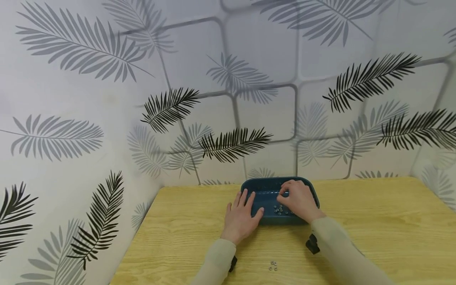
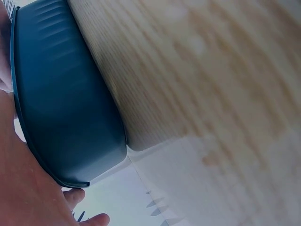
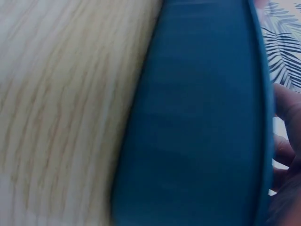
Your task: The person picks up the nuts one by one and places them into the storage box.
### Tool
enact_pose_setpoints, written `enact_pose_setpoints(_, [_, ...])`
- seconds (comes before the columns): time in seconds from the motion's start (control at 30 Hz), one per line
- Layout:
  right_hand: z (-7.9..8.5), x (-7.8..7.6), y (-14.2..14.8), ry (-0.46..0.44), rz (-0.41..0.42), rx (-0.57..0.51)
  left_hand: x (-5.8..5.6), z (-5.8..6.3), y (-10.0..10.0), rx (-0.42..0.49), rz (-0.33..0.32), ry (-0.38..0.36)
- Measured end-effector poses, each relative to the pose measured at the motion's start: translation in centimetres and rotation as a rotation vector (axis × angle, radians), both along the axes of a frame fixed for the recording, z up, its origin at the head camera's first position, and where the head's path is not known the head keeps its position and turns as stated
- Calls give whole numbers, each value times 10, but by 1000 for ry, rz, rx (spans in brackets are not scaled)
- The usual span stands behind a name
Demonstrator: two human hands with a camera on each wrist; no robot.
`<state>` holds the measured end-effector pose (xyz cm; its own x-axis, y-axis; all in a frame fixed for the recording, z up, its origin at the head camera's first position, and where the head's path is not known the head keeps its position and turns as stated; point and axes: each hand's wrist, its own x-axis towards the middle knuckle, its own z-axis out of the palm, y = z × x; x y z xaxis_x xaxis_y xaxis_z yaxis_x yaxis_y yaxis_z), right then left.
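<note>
A dark blue, rounded tray (image 1: pixel 265 199) stands on the wooden table. Small metal nuts (image 1: pixel 278 209) lie together in its near right part. My left hand (image 1: pixel 241 218) rests with spread fingers over the tray's left end, thumb at the near rim. Over the right side of the tray is my right hand (image 1: pixel 298 199), wrist above the near right rim, thumb and index fingertips brought together above the nuts. I cannot tell whether a nut is between those fingertips. Several more nuts (image 1: pixel 272 266) lie in a small group on the table, nearer me than the tray.
The wooden table (image 1: pixel 374 221) reaches out to both sides of the tray. Behind it rises a wall (image 1: pixel 263 118) with a leaf pattern, close to the tray's far side. The tray's near outer wall (image 2: pixel 70 94) fills much of the left wrist view.
</note>
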<state>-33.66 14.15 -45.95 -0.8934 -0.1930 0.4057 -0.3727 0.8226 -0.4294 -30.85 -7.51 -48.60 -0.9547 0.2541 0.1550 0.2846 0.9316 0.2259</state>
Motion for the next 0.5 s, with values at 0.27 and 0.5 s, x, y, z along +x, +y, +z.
enact_pose_setpoints(0.27, [-4,-6,-5,-91,-40,68,2,1,-1,6,0,-2])
enact_pose_setpoints(0.5, [-5,-12,-6,-175,-46,133,1,1,0,6,-2,1])
